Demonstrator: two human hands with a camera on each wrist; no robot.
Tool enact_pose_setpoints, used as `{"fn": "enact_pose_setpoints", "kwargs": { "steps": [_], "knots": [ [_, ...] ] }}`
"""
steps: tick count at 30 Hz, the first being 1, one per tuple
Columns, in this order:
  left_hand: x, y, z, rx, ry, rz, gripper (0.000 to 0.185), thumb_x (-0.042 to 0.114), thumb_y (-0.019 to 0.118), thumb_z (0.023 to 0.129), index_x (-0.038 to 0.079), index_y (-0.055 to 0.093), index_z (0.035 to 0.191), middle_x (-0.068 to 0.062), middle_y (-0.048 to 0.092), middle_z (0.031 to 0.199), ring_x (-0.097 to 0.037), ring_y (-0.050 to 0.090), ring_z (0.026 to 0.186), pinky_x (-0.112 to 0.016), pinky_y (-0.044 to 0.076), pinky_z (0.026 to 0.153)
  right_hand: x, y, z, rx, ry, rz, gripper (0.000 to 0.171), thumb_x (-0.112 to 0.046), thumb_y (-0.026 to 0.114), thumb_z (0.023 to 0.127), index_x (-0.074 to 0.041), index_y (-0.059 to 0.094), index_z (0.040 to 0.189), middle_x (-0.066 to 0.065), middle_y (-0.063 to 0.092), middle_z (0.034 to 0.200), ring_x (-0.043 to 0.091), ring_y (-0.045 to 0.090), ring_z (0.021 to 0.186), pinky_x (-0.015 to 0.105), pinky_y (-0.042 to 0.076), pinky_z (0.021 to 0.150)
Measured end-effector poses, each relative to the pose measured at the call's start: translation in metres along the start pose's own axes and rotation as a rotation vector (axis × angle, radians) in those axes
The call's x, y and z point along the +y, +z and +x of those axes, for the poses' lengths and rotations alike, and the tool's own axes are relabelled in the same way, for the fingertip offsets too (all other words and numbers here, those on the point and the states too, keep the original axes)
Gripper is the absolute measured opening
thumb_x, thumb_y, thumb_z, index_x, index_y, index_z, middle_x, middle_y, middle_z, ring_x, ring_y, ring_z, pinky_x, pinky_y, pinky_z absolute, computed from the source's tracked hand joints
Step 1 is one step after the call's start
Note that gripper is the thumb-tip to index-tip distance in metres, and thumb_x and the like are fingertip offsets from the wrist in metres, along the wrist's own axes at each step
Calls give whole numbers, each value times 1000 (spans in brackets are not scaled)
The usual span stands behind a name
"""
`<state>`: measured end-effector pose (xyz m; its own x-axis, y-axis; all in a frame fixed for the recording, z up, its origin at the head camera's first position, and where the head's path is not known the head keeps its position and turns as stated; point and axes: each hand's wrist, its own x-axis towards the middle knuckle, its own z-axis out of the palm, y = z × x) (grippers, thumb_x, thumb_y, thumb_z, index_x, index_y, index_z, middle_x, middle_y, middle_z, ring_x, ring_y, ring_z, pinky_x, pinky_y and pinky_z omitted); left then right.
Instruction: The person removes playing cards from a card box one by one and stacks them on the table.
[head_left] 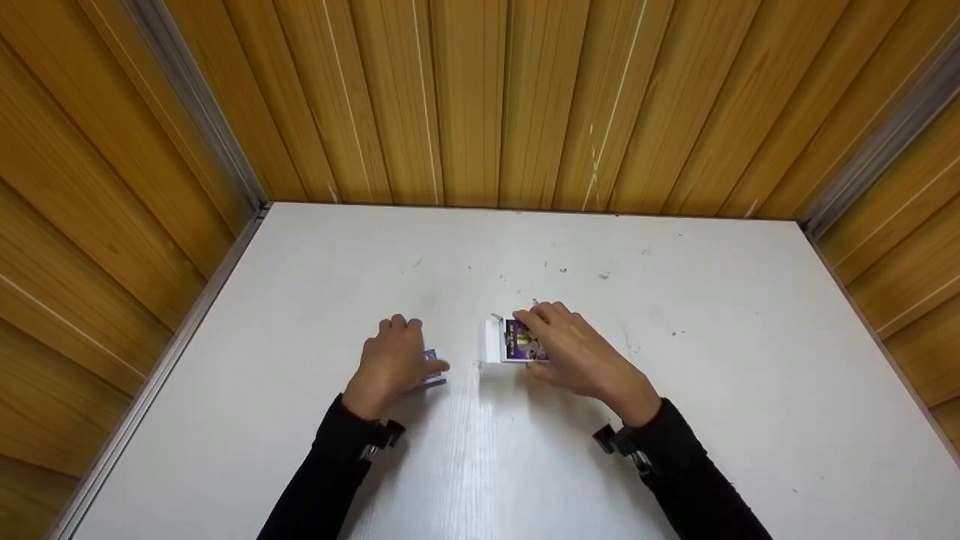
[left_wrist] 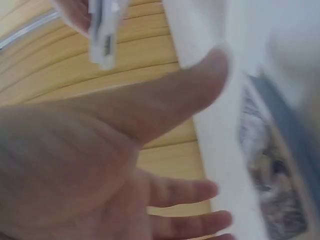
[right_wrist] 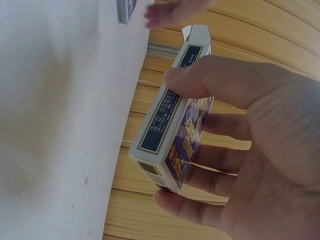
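Note:
My right hand (head_left: 581,352) grips a small card box (head_left: 523,342), with the thumb along one narrow side and the fingers behind it. The box is white with purple and yellow printing, and dark text panels show on its side in the right wrist view. Its white end flap (head_left: 490,341) stands open toward the left. To the left, my left hand (head_left: 390,367) is over a stack of cards (left_wrist: 272,165) lying on the table. In the left wrist view its thumb and fingers are extended, apart from the stack. The hand partly hides the cards in the head view.
The white tabletop (head_left: 480,255) carries small dark marks and scuffs. Wood-patterned panels (head_left: 465,105) rise behind it and at both sides, with metal posts (head_left: 202,97) at the corners. A small device (head_left: 622,446) is strapped to each wrist.

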<state>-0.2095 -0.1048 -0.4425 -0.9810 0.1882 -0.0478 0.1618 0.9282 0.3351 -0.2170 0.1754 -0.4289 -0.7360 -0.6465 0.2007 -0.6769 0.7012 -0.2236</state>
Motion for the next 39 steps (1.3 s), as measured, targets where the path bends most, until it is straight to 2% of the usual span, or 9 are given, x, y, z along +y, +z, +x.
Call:
{"fn": "enact_pose_setpoints", "kwargs": {
  "steps": [3, 5, 6, 8, 11, 17, 24, 31, 39],
  "knots": [
    [16, -6, -4, 252, 105, -167, 37, 26, 81, 91, -2, 69, 112, -16, 66, 101, -30, 64, 92, -42, 56, 73, -3, 1, 1, 12, -17, 8, 69, -18, 84, 84, -2, 53, 143, 12, 59, 124, 27, 55, 110, 41, 50, 90],
    [28, -6, -5, 346, 204, -289, 18, 15, 78, 94, 2, 70, 103, -9, 67, 91, -23, 64, 81, -35, 55, 66, -4, 1, 1, 28, -34, 11, 68, -18, 85, 84, -3, 54, 143, 12, 59, 123, 26, 55, 108, 40, 50, 88],
    [34, -6, -6, 360, 248, -349, 12, 10, 76, 94, 3, 68, 99, -7, 66, 87, -20, 63, 76, -32, 54, 64, -5, 2, 2, 38, -42, 13, 68, -18, 85, 84, -3, 54, 143, 11, 59, 123, 25, 56, 107, 39, 51, 88],
    [42, -2, -7, 351, 303, -448, 9, 3, 72, 94, 4, 63, 95, -4, 63, 82, -15, 59, 72, -28, 52, 61, -7, 2, 2, 57, -59, 17, 69, -17, 86, 83, -3, 55, 143, 11, 59, 122, 25, 56, 107, 39, 51, 87],
    [50, 5, -6, 314, 331, -538, 15, -4, 68, 93, 5, 57, 93, -3, 61, 82, -13, 57, 72, -24, 52, 61, -10, 2, 2, 81, -77, 20, 69, -16, 87, 82, -3, 55, 142, 11, 59, 123, 25, 56, 108, 39, 51, 88],
    [49, 14, -3, 311, 331, -558, 20, -8, 68, 89, 6, 53, 88, -2, 58, 80, -13, 54, 72, -24, 49, 61, -15, 2, 1, 103, -114, 10, 70, -17, 88, 82, -4, 55, 142, 10, 57, 124, 25, 54, 111, 41, 50, 92],
    [44, 15, -2, 205, 327, -607, 23, -5, 72, 90, 4, 51, 92, -5, 61, 86, -14, 58, 75, -24, 52, 63, -16, 3, 1, 117, -137, 12, 70, -15, 87, 81, -4, 55, 142, 11, 58, 124, 25, 54, 111, 41, 50, 93],
    [43, 16, -1, 144, 259, -665, 23, 2, 74, 93, 6, 51, 92, -2, 63, 85, -12, 58, 75, -24, 50, 63, -17, 4, 2, 127, -139, 11, 69, -13, 86, 80, -4, 56, 141, 10, 58, 124, 24, 54, 110, 40, 49, 93],
    [45, 18, -1, 122, 176, -694, 21, 2, 74, 93, 6, 53, 91, -3, 63, 84, -12, 58, 73, -23, 50, 60, -18, 5, 2, 113, -138, 0, 70, -14, 87, 79, -5, 57, 141, 10, 58, 124, 24, 54, 111, 41, 49, 94]
  ]
}}
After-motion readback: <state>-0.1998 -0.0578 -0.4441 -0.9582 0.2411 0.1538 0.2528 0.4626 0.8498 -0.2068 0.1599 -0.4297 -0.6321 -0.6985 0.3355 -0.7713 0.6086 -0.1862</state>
